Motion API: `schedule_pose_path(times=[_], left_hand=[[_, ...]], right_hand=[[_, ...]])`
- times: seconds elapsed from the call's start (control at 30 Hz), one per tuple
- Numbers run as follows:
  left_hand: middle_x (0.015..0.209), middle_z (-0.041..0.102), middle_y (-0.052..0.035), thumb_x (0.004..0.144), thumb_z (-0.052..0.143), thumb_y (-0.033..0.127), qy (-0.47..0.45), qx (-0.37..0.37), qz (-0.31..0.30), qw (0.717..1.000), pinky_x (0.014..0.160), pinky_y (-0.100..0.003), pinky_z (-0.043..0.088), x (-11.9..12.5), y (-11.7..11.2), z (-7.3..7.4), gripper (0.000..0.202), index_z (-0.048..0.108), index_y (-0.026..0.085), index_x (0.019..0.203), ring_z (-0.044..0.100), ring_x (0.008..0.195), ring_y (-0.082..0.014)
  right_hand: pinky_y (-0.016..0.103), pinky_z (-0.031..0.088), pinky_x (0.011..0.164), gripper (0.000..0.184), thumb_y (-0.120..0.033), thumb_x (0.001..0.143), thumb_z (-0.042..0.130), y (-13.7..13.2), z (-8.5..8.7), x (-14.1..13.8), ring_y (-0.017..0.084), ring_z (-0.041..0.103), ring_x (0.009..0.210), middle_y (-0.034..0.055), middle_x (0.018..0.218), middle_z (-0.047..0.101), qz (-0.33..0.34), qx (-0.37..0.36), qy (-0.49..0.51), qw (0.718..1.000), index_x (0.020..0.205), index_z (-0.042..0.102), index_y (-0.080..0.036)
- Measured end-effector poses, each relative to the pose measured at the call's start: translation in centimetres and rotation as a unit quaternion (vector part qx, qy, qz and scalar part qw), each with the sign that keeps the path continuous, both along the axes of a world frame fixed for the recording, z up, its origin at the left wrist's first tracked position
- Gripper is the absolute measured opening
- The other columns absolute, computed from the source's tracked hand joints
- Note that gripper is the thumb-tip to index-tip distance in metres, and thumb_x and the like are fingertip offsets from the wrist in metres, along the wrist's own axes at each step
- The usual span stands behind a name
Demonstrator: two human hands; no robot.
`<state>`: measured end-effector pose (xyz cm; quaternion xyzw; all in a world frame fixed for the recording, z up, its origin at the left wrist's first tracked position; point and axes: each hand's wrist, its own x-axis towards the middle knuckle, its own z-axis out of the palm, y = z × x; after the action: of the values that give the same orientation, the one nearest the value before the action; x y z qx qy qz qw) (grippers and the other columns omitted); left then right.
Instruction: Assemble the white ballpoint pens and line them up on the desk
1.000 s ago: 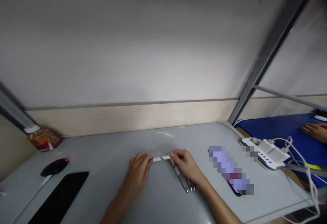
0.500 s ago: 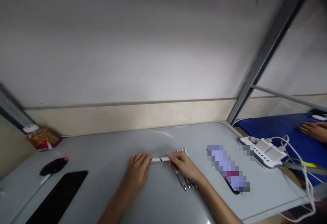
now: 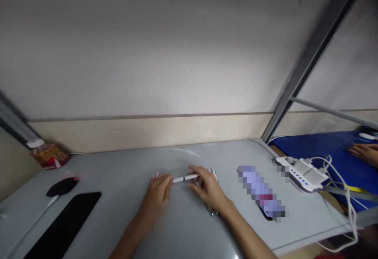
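Observation:
A white pen (image 3: 179, 180) with a dark band lies level between my two hands over the grey desk. My left hand (image 3: 158, 191) is closed on its left end, fingers bent together. Around the pen's right end, my right hand (image 3: 209, 186) has its thumb and fingers spread apart; whether they touch the pen is unclear. Several silver-and-white pens (image 3: 211, 211) lie side by side beneath my right hand, mostly covered by it. Small pale tips show just past my left knuckles, too little to name.
A phone (image 3: 261, 192) and a white power strip (image 3: 298, 174) with cables are on the right. To the left are a black mouse (image 3: 62, 187), a black flat slab (image 3: 66, 223) and a bottle (image 3: 49, 154). Another person's hand (image 3: 364, 151) rests on a blue surface.
My right thumb and fingers have parted from their pinch on the pen. The pen now tilts slightly up to the right, still in my left hand. The view has shifted a little.

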<state>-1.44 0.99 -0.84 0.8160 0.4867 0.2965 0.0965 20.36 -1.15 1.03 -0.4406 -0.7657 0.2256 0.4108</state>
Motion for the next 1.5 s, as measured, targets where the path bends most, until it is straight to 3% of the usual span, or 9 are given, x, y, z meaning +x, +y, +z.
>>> schedule_pose_path(times=[0.1, 0.17, 0.37, 0.6, 0.83, 1.1, 1.2, 1.33, 1.5], left_hand=[[0.082, 0.065, -0.0024, 0.097, 0.03, 0.032, 0.022, 0.004, -0.001, 1.0, 0.082, -0.036, 0.039, 0.1, -0.3, 0.4, 0.032, 0.056, 0.021, 0.082, 0.058, 0.082, -0.0201], [0.083, 0.065, -0.0026, 0.097, 0.03, 0.033, 0.034, -0.002, -0.001, 0.999, 0.082, -0.037, 0.039, 0.2, -0.4, 0.7, 0.032, 0.057, 0.022, 0.083, 0.058, 0.084, -0.0204], [0.094, 0.067, -0.0043, 0.095, 0.035, 0.036, 0.019, 0.005, 0.034, 0.999, 0.082, -0.037, 0.041, -0.1, -0.1, 1.1, 0.029, 0.06, 0.023, 0.096, 0.059, 0.093, -0.0222], [0.095, 0.067, -0.0044, 0.094, 0.039, 0.036, 0.028, 0.01, 0.043, 0.999, 0.082, -0.038, 0.041, -0.4, 0.1, 0.6, 0.025, 0.059, 0.022, 0.1, 0.059, 0.092, -0.0231], [0.095, 0.066, -0.0047, 0.094, 0.038, 0.037, 0.042, -0.004, 0.039, 0.998, 0.083, -0.038, 0.04, -0.2, 0.1, 0.4, 0.026, 0.058, 0.023, 0.102, 0.059, 0.093, -0.0232], [0.095, 0.066, -0.0049, 0.095, 0.037, 0.036, 0.06, -0.01, 0.037, 0.997, 0.083, -0.038, 0.038, -0.2, 0.2, 0.1, 0.025, 0.057, 0.023, 0.101, 0.058, 0.095, -0.0236], [0.097, 0.066, -0.0045, 0.095, 0.037, 0.037, 0.061, -0.012, 0.03, 0.998, 0.084, -0.038, 0.037, -0.2, 0.3, 0.0, 0.025, 0.057, 0.023, 0.101, 0.058, 0.095, -0.0236], [0.097, 0.065, -0.0031, 0.096, 0.037, 0.035, 0.059, -0.01, 0.001, 0.998, 0.086, -0.038, 0.035, 0.0, 0.1, 0.1, 0.024, 0.057, 0.023, 0.1, 0.056, 0.094, -0.0223], [0.091, 0.064, -0.0021, 0.096, 0.037, 0.032, 0.055, -0.003, -0.044, 0.998, 0.081, -0.035, 0.035, 0.0, 0.0, 0.5, 0.022, 0.057, 0.022, 0.099, 0.055, 0.087, -0.0202]], right_hand=[[0.029, 0.045, 0.073, 0.022, -0.027, 0.093, 0.049, 0.0, -0.4, -0.1, 0.017, 0.06, 0.076, 0.0038, 0.084, 0.066, -0.015, -0.029, -0.018, 0.999, 0.11, 0.062, -0.021], [0.03, 0.045, 0.077, 0.019, -0.018, 0.091, 0.048, 0.1, -0.6, -0.1, 0.018, 0.059, 0.085, 0.0055, 0.092, 0.065, -0.025, -0.005, -0.013, 1.0, 0.103, 0.063, -0.02], [0.043, 0.039, 0.09, 0.046, -0.023, 0.075, 0.07, 0.6, -1.3, 0.2, 0.027, 0.048, 0.107, 0.01, 0.114, 0.057, -0.127, 0.014, -0.083, 0.988, 0.119, 0.057, -0.024], [0.048, 0.031, 0.09, 0.033, -0.018, 0.069, 0.074, 0.8, -1.8, 1.1, 0.03, 0.042, 0.111, 0.008, 0.119, 0.055, -0.174, -0.041, -0.178, 0.968, 0.1, 0.068, -0.027], [0.043, 0.031, 0.085, 0.024, -0.014, 0.073, 0.071, 1.2, -2.0, 1.9, 0.027, 0.047, 0.106, 0.0065, 0.111, 0.063, -0.149, -0.069, -0.168, 0.972, 0.094, 0.071, -0.026], [0.041, 0.028, 0.088, 0.035, -0.009, 0.07, 0.069, 1.2, -1.5, 2.0, 0.025, 0.048, 0.105, 0.0027, 0.107, 0.067, -0.148, -0.078, -0.142, 0.976, 0.1, 0.068, -0.027], [0.039, 0.03, 0.087, 0.032, -0.007, 0.078, 0.06, 1.1, -1.0, 1.8, 0.023, 0.05, 0.104, 0.0019, 0.104, 0.068, -0.156, -0.065, -0.107, 0.98, 0.102, 0.068, -0.027], [0.031, 0.037, 0.08, 0.021, -0.023, 0.091, 0.05, 0.7, 0.0, 1.2, 0.018, 0.056, 0.089, 0.0038, 0.096, 0.069, -0.105, -0.046, -0.038, 0.993, 0.103, 0.068, -0.021], [0.025, 0.036, 0.059, 0.029, -0.034, 0.094, 0.046, 0.3, 0.3, 0.7, 0.013, 0.053, 0.061, 0.0012, 0.071, 0.066, -0.032, -0.102, -0.03, 0.994, 0.088, 0.07, -0.019]])
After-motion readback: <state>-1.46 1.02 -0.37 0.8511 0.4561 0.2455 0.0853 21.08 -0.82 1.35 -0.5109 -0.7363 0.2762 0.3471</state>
